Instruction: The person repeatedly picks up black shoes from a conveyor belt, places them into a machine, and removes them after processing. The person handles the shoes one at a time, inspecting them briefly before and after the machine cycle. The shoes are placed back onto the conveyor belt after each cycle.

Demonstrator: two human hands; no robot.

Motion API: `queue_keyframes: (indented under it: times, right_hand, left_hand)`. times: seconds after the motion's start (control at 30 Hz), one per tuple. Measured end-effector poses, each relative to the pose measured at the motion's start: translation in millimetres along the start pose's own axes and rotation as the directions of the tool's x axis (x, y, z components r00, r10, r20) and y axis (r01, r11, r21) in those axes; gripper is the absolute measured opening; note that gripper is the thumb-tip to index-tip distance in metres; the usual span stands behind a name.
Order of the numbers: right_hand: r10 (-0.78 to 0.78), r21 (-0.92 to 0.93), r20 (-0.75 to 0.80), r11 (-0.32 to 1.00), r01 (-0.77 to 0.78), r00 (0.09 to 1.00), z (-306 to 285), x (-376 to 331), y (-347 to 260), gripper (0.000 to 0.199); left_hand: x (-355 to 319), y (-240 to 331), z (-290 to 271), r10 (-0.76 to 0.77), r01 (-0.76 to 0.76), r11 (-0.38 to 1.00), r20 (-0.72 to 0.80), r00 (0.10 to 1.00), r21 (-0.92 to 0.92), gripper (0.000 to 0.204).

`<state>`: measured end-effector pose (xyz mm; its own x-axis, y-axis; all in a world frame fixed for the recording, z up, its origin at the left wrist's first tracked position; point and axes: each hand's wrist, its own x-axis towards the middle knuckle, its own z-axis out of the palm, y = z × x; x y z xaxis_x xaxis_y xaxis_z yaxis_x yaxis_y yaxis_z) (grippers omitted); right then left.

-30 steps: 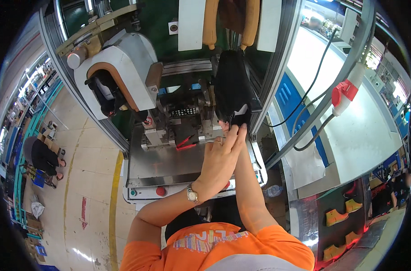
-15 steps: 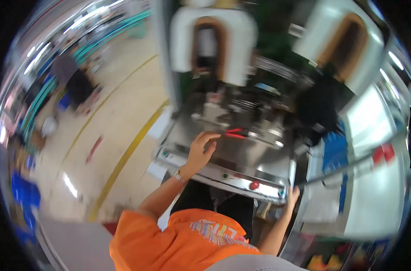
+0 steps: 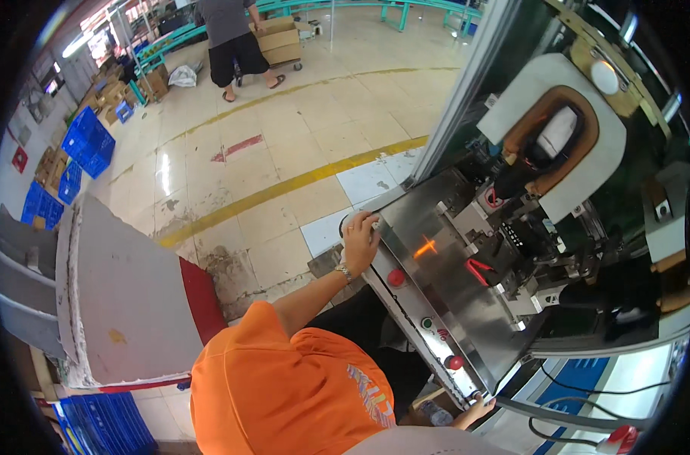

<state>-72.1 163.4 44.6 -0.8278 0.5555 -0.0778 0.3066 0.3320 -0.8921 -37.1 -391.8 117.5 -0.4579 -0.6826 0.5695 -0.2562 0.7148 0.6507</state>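
Observation:
My left hand [image 3: 360, 241] rests on the far left end of the control panel [image 3: 410, 309], its fingers bent loosely over the corner and nothing held in them. Whatever lies under its fingertips is hidden. At the panel's near right end my right hand [image 3: 474, 413] touches the edge beside a small round button, also holding nothing visible. Between them sit a red button [image 3: 396, 277], a green button [image 3: 427, 323] and another red button [image 3: 454, 362]. On the steel table [image 3: 455, 292], an orange light cross [image 3: 426, 247] shines near a red-handled tool [image 3: 480, 271].
Behind the table stands machinery with a white plate [image 3: 599, 144] around a brown U-shaped pad [image 3: 568, 95]. A grey-topped stand [image 3: 132, 296] is at left, with blue crates [image 3: 89, 142] beyond. Another person [image 3: 235, 45] stands far off by a cardboard box [image 3: 278, 42]. Black cables [image 3: 599, 390] hang at right.
The view has swung left, so the machine now sits further right. My left hand has come from above the steel table down to the panel's left end. My right hand stays at its right end.

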Motion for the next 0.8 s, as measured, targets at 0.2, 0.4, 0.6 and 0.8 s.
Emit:
queue_keyframes:
  times: [0.2,0.4,0.6,0.8]
  right_hand:
    - [0.12,0.185,-0.076,0.977,-0.105,0.99,-2,-22,-16,0.049]
    - [-0.159,-0.256,-0.433,0.966,0.049,0.887,31,-38,-37,0.031]
    - [-0.181,-0.334,-0.603,0.942,-0.04,0.777,30,-50,-38,0.024]
    - [-0.167,-0.345,-0.634,0.935,-0.083,0.755,32,-44,-33,0.023]
  left_hand:
    - [0,2,-1,0.004,-0.004,1.0,0.027,1.0,-0.003,0.031]
    - [-3,-6,-7,-0.027,0.027,1.0,-0.001,1.0,0.003,0.028]
    - [1,3,-4,0.01,-0.011,0.999,-0.002,1.0,-0.033,0.022]
    - [-2,0,-4,0.012,-0.012,1.0,-0.017,1.0,-0.024,0.017]
